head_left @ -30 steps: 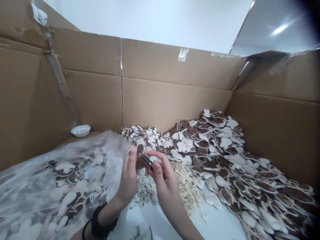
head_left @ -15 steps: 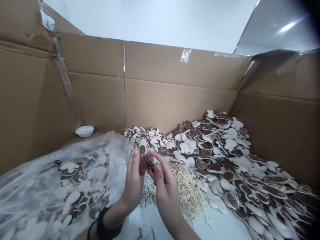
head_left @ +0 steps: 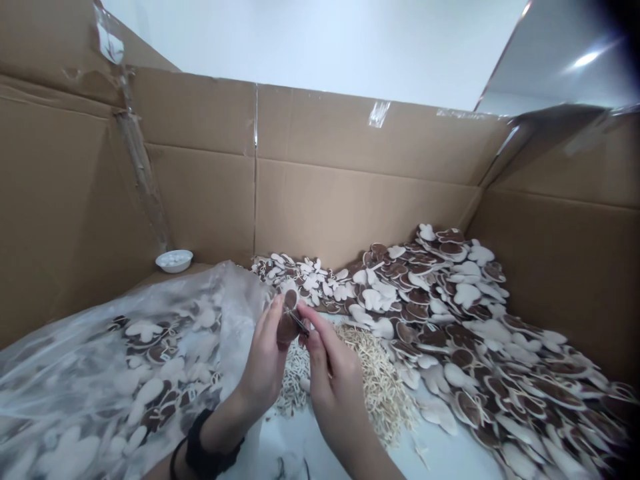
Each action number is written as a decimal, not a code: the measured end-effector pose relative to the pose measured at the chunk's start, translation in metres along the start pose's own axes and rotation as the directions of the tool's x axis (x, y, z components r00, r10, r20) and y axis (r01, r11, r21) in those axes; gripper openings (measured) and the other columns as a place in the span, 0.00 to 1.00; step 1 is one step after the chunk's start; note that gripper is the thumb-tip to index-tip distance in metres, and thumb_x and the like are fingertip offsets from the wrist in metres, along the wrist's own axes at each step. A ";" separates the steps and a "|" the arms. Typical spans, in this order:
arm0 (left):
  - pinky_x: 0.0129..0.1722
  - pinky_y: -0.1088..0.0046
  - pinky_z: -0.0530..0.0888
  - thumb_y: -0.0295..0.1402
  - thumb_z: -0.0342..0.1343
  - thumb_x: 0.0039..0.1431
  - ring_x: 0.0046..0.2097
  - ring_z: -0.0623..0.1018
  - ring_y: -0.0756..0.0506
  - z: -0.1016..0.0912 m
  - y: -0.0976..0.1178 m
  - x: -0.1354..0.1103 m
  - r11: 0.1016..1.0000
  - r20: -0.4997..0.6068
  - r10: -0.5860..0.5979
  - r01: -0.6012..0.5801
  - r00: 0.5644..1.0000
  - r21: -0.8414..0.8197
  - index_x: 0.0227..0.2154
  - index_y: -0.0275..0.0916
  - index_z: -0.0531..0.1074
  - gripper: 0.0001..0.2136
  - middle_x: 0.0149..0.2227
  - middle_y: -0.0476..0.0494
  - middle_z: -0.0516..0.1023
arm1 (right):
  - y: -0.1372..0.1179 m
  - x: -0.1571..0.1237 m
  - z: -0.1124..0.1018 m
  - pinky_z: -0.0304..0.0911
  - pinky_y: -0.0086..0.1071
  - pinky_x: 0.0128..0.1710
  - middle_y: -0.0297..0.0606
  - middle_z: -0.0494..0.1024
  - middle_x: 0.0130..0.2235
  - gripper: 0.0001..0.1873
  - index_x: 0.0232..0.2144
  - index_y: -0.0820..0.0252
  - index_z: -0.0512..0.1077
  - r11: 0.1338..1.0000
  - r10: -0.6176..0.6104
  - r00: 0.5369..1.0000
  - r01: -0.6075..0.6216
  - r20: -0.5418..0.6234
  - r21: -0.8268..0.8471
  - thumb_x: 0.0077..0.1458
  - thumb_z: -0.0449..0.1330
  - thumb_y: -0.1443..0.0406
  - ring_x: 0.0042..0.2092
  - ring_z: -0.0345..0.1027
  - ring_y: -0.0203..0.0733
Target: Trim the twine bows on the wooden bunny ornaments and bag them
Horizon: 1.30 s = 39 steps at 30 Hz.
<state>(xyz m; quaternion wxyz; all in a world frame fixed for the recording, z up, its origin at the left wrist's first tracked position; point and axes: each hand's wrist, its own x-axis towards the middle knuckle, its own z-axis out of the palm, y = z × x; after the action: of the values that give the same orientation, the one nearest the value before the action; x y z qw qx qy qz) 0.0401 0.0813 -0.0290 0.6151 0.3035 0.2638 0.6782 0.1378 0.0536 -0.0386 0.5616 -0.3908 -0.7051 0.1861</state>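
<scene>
My left hand (head_left: 267,353) is closed around a small brown rabbit-shaped felt piece (head_left: 288,323), holding it upright with its brown side towards me. My right hand (head_left: 333,373) pinches a slim dark pointed tool (head_left: 302,326), which looks like tweezers. Its tip meets the front of the brown piece near the middle, where a bit of pale cord shows. The fingers hide part of both. Beneath my hands lie a heap of cream cord bits (head_left: 380,380) and a heap of small whitish bits (head_left: 295,380).
Brown-and-white felt pieces (head_left: 467,293) are piled along the right and back. On the left a clear plastic bag (head_left: 235,300) holds more of them. A white bowl (head_left: 174,261) with white contents stands at the back left. Cardboard walls (head_left: 350,207) enclose the white surface (head_left: 280,440).
The tool's tip has shifted slightly against the brown piece, and its prongs look closer together. Both hands keep their grip. The whole view has moved slightly.
</scene>
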 end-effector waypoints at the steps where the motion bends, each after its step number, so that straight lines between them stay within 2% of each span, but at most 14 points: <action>1: 0.39 0.73 0.71 0.40 0.57 0.58 0.36 0.76 0.47 0.000 0.002 -0.002 1.000 0.010 -0.014 0.014 1.000 -0.007 0.32 0.38 0.73 0.09 0.31 0.49 0.77 | 0.000 -0.001 0.000 0.68 0.40 0.50 0.38 0.72 0.54 0.20 0.57 0.52 0.63 0.997 -0.048 0.999 0.048 -0.009 -0.052 0.64 0.47 0.69 0.53 0.68 0.43; 5: 0.36 0.76 0.70 0.39 0.56 0.59 0.32 0.73 0.50 0.001 0.008 -0.007 0.996 0.038 -0.084 0.086 0.996 -0.039 0.32 0.38 0.73 0.09 0.28 0.51 0.74 | 0.000 -0.003 0.002 0.68 0.38 0.49 0.38 0.71 0.55 0.26 0.60 0.51 0.58 0.972 -0.183 0.982 0.174 -0.042 -0.160 0.62 0.48 0.73 0.54 0.68 0.43; 9: 0.34 0.77 0.70 0.37 0.54 0.61 0.29 0.70 0.52 0.005 0.012 -0.011 0.974 0.073 -0.179 0.188 0.981 -0.127 0.30 0.37 0.73 0.10 0.25 0.51 0.72 | 0.001 -0.004 0.005 0.68 0.38 0.49 0.36 0.70 0.56 0.29 0.61 0.48 0.56 0.969 -0.218 0.972 0.205 -0.085 -0.140 0.61 0.47 0.75 0.54 0.67 0.42; 11: 0.32 0.78 0.69 0.36 0.54 0.60 0.29 0.70 0.52 0.008 0.013 -0.012 0.965 0.067 -0.203 0.211 0.977 -0.156 0.28 0.37 0.73 0.10 0.25 0.51 0.72 | 0.003 -0.006 0.006 0.68 0.37 0.49 0.36 0.71 0.55 0.28 0.60 0.47 0.58 0.979 -0.188 0.977 0.178 -0.097 -0.101 0.61 0.46 0.75 0.53 0.68 0.41; 15: 0.30 0.78 0.69 0.35 0.56 0.58 0.28 0.70 0.52 0.006 0.009 -0.011 0.966 0.018 -0.213 0.213 0.977 -0.145 0.28 0.37 0.73 0.07 0.26 0.51 0.72 | 0.008 -0.009 0.006 0.70 0.37 0.47 0.36 0.74 0.53 0.21 0.56 0.48 0.64 0.998 -0.047 0.992 0.051 -0.114 0.034 0.64 0.47 0.71 0.51 0.70 0.42; 17: 0.32 0.77 0.70 0.37 0.57 0.57 0.31 0.72 0.50 0.002 0.004 -0.008 0.987 -0.003 -0.152 0.152 0.988 -0.047 0.31 0.39 0.74 0.07 0.28 0.50 0.74 | 0.008 -0.009 0.006 0.71 0.37 0.47 0.37 0.74 0.52 0.19 0.54 0.49 0.65 0.991 0.015 0.994 0.000 -0.109 0.137 0.65 0.46 0.70 0.51 0.70 0.42; 19: 0.38 0.74 0.71 0.41 0.56 0.58 0.40 0.75 0.46 -0.004 -0.001 -0.006 0.993 -0.014 -0.049 0.050 0.999 0.106 0.36 0.40 0.75 0.11 0.35 0.46 0.77 | 0.007 -0.009 0.006 0.71 0.36 0.46 0.39 0.73 0.52 0.18 0.53 0.50 0.66 0.976 0.055 0.993 -0.030 -0.106 0.217 0.66 0.45 0.68 0.51 0.69 0.42; 21: 0.46 0.71 0.69 0.44 0.55 0.58 0.50 0.73 0.43 -0.008 -0.004 -0.005 0.966 -0.005 0.041 -0.038 0.999 0.256 0.41 0.42 0.75 0.14 0.44 0.44 0.77 | 0.005 -0.008 0.005 0.72 0.35 0.45 0.40 0.73 0.51 0.16 0.52 0.50 0.67 0.970 0.079 0.990 -0.050 -0.117 0.237 0.66 0.46 0.66 0.51 0.69 0.43; 23: 0.50 0.71 0.67 0.46 0.54 0.59 0.54 0.70 0.42 -0.010 -0.005 -0.005 0.928 0.014 0.089 -0.088 0.996 0.362 0.43 0.42 0.75 0.16 0.47 0.43 0.76 | 0.001 -0.008 0.004 0.71 0.34 0.43 0.40 0.74 0.49 0.14 0.50 0.51 0.67 0.970 0.113 0.984 -0.078 -0.141 0.231 0.66 0.47 0.64 0.49 0.70 0.43; 27: 0.49 0.72 0.67 0.45 0.51 0.61 0.48 0.72 0.42 -0.004 -0.003 -0.009 0.872 0.100 0.164 -0.191 0.981 0.450 0.40 0.41 0.75 0.15 0.40 0.43 0.77 | -0.005 -0.005 0.002 0.71 0.32 0.34 0.40 0.74 0.43 0.11 0.46 0.52 0.66 0.912 0.272 0.950 -0.205 -0.152 0.356 0.65 0.48 0.58 0.38 0.72 0.40; 30: 0.43 0.72 0.67 0.43 0.46 0.64 0.39 0.72 0.44 0.001 -0.001 -0.010 0.810 0.221 0.248 -0.327 0.943 0.486 0.33 0.40 0.73 0.14 0.34 0.44 0.73 | -0.006 -0.002 0.000 0.67 0.28 0.29 0.35 0.72 0.36 0.11 0.44 0.50 0.66 0.831 0.373 0.923 -0.286 -0.096 0.477 0.63 0.51 0.55 0.32 0.68 0.36; 33: 0.40 0.70 0.66 0.40 0.42 0.66 0.36 0.69 0.44 0.001 -0.001 -0.008 0.732 0.290 0.299 -0.414 0.909 0.541 0.30 0.40 0.69 0.15 0.33 0.45 0.69 | -0.004 0.000 -0.003 0.61 0.24 0.28 0.30 0.66 0.29 0.11 0.43 0.49 0.66 0.778 0.395 0.919 -0.340 0.010 0.529 0.61 0.53 0.54 0.29 0.62 0.34; 35: 0.41 0.68 0.64 0.38 0.40 0.67 0.37 0.68 0.43 -0.002 -0.002 -0.007 0.666 0.308 0.338 -0.457 0.889 0.589 0.30 0.41 0.67 0.15 0.32 0.45 0.67 | -0.003 0.002 -0.005 0.59 0.24 0.27 0.30 0.64 0.28 0.12 0.44 0.49 0.65 0.762 0.397 0.914 -0.376 0.080 0.527 0.61 0.53 0.53 0.28 0.60 0.34; 39: 0.39 0.66 0.61 0.33 0.37 0.67 0.36 0.65 0.42 -0.004 -0.004 -0.006 0.489 0.387 0.439 -0.577 0.811 0.655 0.29 0.41 0.64 0.14 0.30 0.45 0.65 | -0.003 0.004 -0.011 0.58 0.26 0.29 0.29 0.64 0.28 0.15 0.46 0.50 0.61 0.725 0.407 0.896 -0.434 0.176 0.534 0.61 0.53 0.52 0.28 0.59 0.35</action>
<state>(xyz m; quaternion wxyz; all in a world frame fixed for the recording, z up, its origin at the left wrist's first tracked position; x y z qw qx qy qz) 0.0406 0.0753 -0.0349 0.2253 0.6479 0.3633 0.6305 0.1466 0.0529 -0.0301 0.5775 -0.3533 -0.5248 0.5159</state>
